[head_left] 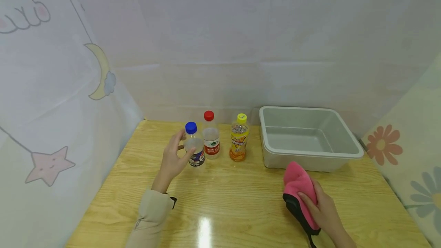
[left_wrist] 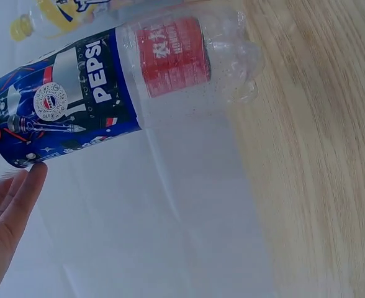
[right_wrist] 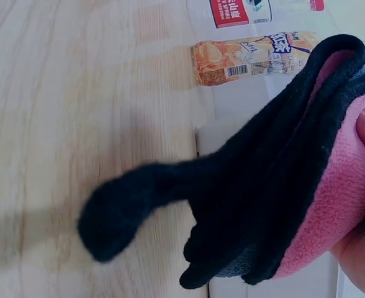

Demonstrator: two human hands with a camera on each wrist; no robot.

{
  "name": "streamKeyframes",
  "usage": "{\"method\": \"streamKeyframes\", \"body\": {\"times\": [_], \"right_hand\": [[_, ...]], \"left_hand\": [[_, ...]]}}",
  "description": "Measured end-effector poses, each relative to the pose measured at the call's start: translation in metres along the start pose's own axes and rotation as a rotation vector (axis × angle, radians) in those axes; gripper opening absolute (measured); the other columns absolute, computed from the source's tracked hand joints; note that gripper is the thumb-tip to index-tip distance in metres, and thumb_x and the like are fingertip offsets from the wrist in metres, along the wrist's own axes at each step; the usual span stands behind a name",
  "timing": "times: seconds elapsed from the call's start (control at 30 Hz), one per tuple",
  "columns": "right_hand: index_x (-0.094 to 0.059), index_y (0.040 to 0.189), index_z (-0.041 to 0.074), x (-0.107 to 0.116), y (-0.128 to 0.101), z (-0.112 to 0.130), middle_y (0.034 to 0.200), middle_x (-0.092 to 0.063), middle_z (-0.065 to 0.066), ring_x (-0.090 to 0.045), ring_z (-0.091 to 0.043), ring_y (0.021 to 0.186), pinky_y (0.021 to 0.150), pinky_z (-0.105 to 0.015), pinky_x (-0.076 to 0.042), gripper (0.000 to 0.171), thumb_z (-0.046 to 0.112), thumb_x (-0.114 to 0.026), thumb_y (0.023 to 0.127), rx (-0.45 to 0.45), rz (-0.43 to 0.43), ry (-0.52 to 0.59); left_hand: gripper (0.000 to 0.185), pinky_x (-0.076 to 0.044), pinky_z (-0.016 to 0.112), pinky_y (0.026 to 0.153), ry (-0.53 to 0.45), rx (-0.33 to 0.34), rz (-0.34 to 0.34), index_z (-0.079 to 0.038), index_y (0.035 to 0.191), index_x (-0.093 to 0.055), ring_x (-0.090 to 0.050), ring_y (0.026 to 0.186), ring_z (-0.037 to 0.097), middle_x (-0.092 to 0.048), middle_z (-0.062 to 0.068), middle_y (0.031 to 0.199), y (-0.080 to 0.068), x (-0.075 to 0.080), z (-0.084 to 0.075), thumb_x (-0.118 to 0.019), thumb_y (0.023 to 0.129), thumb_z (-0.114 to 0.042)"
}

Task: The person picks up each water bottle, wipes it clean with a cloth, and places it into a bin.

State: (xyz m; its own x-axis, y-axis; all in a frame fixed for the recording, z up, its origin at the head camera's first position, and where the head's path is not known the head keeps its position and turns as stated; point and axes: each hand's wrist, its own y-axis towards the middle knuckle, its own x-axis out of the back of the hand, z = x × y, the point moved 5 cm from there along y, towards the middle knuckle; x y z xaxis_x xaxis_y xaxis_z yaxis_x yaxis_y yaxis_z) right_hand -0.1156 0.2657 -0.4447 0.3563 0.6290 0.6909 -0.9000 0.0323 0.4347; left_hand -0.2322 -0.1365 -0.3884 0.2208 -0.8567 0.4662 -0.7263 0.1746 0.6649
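right hand (head_left: 322,208) gripping pink cloth (head_left: 298,186) near table edge, left hand (head_left: 173,158) relaxed, fingertips touching pepsi bottle (head_left: 195,146)

A clear blue-capped Pepsi bottle (head_left: 195,145) stands upright on the table; a folded pink-and-black cloth (head_left: 299,194) lies near the front edge.

Three bottles stand in a row at the back of the tabotop before me: the Pepsi bottle (head_left: 195,144) on the left, the water bottle (head_left: 211,136) touching it in the middle, the juice bottle (head_left: 239,138) just to the right. My left hand (head_left: 173,160) rests against the Pepsi bottle. The tub (head_left: 310,152) sits right of the bottles. Before the tub, my right hand (head_left: 322,209) holds the cloth (head_left: 298,186) on the tabletop (head_left: 241,202).
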Motion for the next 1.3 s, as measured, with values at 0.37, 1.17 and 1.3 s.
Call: {"method": "streamKeyframes", "body": {"times": [0.37,1.17,1.3], "right_hand": [[-0.043,0.128,-0.004,-0.001,0.002,0.005,0.099,-0.062,-0.025,-0.058,-0.024,0.077,0.058,-0.038,-0.048,0.057,0.001,-0.069,0.078,0.04,-0.037,0.016],[-0.041,0.132,0.002,-0.007,0.014,0.029,0.103,-0.061,-0.019,-0.054,-0.015,0.079,0.062,-0.024,-0.045,0.064,-0.005,-0.069,0.076,0.074,-0.073,0.097],[-0.04,0.132,0.001,-0.009,0.016,0.032,0.104,-0.06,-0.02,-0.053,-0.013,0.081,0.068,-0.011,-0.039,0.063,-0.005,-0.069,0.076,0.079,-0.07,0.117]], "left_hand": [[0.06,-0.054,0.036,0.073,-0.056,-0.046,0.041,0.005,0.131,-0.04,-0.052,0.102,0.033,-0.052,0.022,0.112,-0.017,-0.014,-0.015,-0.069,0.082,-0.013],[0.06,-0.055,0.035,0.072,-0.205,-0.134,0.139,0.004,0.131,-0.04,-0.053,0.103,0.033,-0.051,0.019,0.118,-0.029,-0.062,-0.056,-0.069,0.082,-0.014],[0.056,-0.054,0.03,0.072,-0.207,-0.147,0.146,0.001,0.131,-0.04,-0.055,0.102,0.029,-0.051,0.017,0.119,-0.03,-0.069,-0.058,-0.06,0.088,-0.03]]}}
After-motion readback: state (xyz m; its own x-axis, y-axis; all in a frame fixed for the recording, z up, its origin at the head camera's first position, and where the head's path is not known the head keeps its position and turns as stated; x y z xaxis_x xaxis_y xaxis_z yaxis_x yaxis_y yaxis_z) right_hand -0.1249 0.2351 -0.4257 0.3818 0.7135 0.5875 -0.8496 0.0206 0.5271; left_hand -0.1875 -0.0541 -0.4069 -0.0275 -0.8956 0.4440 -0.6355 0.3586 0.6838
